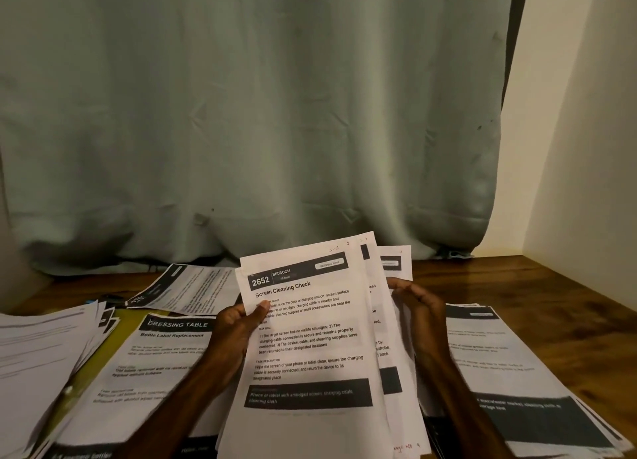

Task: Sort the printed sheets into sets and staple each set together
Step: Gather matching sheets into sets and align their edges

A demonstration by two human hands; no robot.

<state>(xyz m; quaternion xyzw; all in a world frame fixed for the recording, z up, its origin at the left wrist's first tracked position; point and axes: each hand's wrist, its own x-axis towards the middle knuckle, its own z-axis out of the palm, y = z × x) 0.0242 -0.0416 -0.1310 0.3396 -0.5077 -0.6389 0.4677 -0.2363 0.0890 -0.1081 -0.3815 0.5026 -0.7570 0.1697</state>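
Note:
I hold a fanned bundle of printed sheets [310, 341] upright over the table, its top page headed "Screen Cleaning Check". My left hand [238, 324] grips the bundle's left edge, thumb pressed on the front page. My right hand [418, 303] sits at the bundle's right edge with curled fingers behind the fanned pages. More printed sheets lie flat: a "Dressing Table" pile [151, 362] at the left, a sheet [189, 288] further back, a stack [517, 389] at the right. No stapler is visible.
A thick loose stack of paper [38, 355] lies at the far left over a yellow folder [129, 317]. The wooden table [537, 279] meets a grey-green curtain [275, 113] at the back and a pale wall [586, 148] on the right.

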